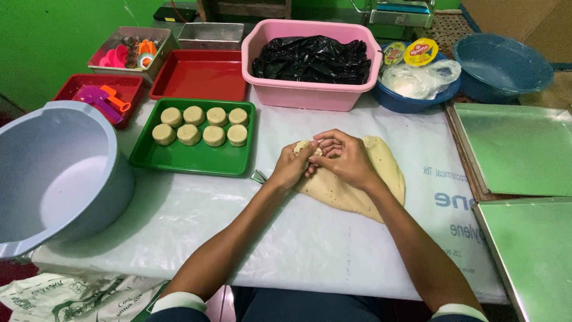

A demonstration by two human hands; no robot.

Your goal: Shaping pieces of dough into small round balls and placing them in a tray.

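Note:
A large flattened slab of pale dough (381,173) lies on the white plastic sheet (238,220) in the middle of the table. My left hand (292,168) and my right hand (344,158) meet at the slab's near-left edge, both closed around a small lump of dough (310,148) that shows between the fingers. To the left, a green tray (179,158) holds several round, flat dough pieces (202,125) in two rows. A small metal cutter (258,176) lies on the sheet just left of my left hand.
A big grey-blue basin (53,173) sits at the left edge. Behind are red trays (199,74), a pink tub (310,89) with black plastic, a blue bowl (411,98) with packets and an empty blue basin (506,65). Metal baking sheets (518,149) lie right.

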